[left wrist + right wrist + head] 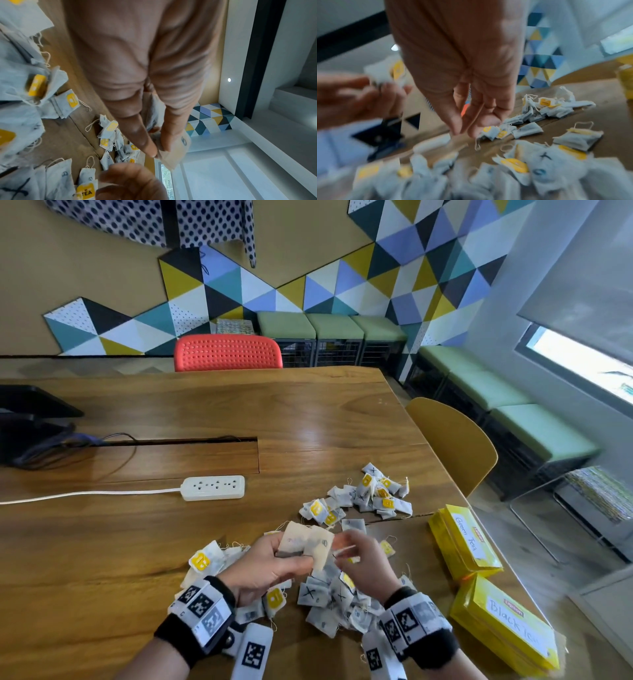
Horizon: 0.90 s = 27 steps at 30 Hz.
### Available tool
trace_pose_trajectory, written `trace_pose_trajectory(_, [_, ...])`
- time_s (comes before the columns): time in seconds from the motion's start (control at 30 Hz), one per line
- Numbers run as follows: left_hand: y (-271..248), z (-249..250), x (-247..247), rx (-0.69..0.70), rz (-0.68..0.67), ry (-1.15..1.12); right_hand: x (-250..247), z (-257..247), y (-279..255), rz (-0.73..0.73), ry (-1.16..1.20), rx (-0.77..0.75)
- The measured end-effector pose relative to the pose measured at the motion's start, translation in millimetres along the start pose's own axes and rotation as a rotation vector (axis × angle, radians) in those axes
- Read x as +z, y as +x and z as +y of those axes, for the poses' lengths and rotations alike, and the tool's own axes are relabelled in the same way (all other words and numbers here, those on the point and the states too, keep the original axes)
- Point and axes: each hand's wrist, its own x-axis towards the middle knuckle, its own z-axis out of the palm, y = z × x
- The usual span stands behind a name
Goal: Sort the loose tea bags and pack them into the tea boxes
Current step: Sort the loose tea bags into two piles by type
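My left hand (pixel 274 563) grips a small stack of tea bags (pixel 305 542) above the table; the left wrist view shows the stack (pixel 173 155) pinched between thumb and fingers. My right hand (pixel 363 563) is blurred just right of the stack, its fingertips (pixel 462 129) pressed together on what looks like a tea bag with a string loop dangling. Loose tea bags lie in a near pile (pixel 329 601), a left pile (pixel 209 563) and a far pile (pixel 370 494). Two yellow boxes lie at the right: Green Tea (pixel 466 542) and Black Tea (pixel 503 621).
A white power strip (pixel 214 487) and its cord lie left of the far pile. A black device (pixel 30 422) sits at the table's far left. A yellow chair (pixel 452 440) stands by the right table edge, a red chair (pixel 227 352) at the far side.
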Motion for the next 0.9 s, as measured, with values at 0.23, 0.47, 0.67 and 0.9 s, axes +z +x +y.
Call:
trace_pose_trajectory(0.23, [-9, -12, -21, -0.038, 0.105, -0.129, 50, 24, 20, -0.326, -0.677, 0.006])
trace_pose_trajectory(0.47, [-18, -20, -35, -0.035, 0.189, -0.198, 68, 25, 24, -0.323, -0.834, -0.016])
trace_pose_trajectory(0.67, [-15, -28, -37, -0.034, 0.269, -0.230, 54, 25, 19, -0.344, -0.564, 0.087])
trace_pose_trajectory(0.9, [-10, -30, -26, -0.003, 0.248, -0.009, 22, -18, -8, -0.375, 0.563, 0.269])
